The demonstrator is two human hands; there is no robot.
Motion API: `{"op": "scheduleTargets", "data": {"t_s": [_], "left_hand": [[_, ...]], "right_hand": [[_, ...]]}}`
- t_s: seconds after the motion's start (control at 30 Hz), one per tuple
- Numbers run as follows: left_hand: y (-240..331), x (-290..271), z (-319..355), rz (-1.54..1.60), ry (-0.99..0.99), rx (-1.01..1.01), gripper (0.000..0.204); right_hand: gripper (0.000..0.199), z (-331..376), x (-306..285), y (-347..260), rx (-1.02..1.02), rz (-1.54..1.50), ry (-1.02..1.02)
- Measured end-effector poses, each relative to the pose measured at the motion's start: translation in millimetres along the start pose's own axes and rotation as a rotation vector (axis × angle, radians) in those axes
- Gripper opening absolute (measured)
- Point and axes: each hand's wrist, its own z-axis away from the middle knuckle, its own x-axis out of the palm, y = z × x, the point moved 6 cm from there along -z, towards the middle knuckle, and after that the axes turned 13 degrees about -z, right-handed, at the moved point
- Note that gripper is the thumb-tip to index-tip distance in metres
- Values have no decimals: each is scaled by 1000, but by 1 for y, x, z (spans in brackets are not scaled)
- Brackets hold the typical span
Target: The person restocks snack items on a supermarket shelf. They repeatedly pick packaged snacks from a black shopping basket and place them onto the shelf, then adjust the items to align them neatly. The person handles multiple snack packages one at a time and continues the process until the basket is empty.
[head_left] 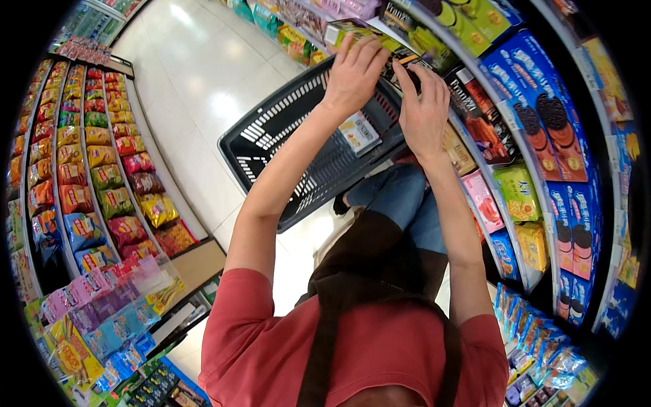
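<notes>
Both arms raised toward the right-hand snack shelf [475,102]. Left hand [352,71] rests fingers-down, loosely curled, on a dark packet [400,64] at the shelf edge. Right hand [424,112] beside it, fingers pinching the same packet's end. Black plastic shopping basket [285,136] hangs below the hands, one small box [359,132] inside.

Definitely a supermarket snack aisle. Shelves [81,169] on the left crammed with rows of colourful crisp bags [116,202], shelves on the right stacked with blue biscuit boxes [542,115] and more packets. Shiny white tiled floor [203,74] down the middle, plus a black plastic shopping basket [285,142] out front with one small box inside.
</notes>
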Motion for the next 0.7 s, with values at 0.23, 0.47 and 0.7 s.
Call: {"op": "scheduleTargets", "data": {"t_s": [0.23,0.47,0.7], "left_hand": [[-15,-37,98,76,-308,-269,54],[-26,-19,196,123,-716,-410,49],[-54,22,269,189,-1029,-550,50]], "right_hand": [[49,36,48,-25,117,-446,-192],[44,102,135,-28,383,-625,-500],[47,142,220,-22,552,-626,-808]]}}
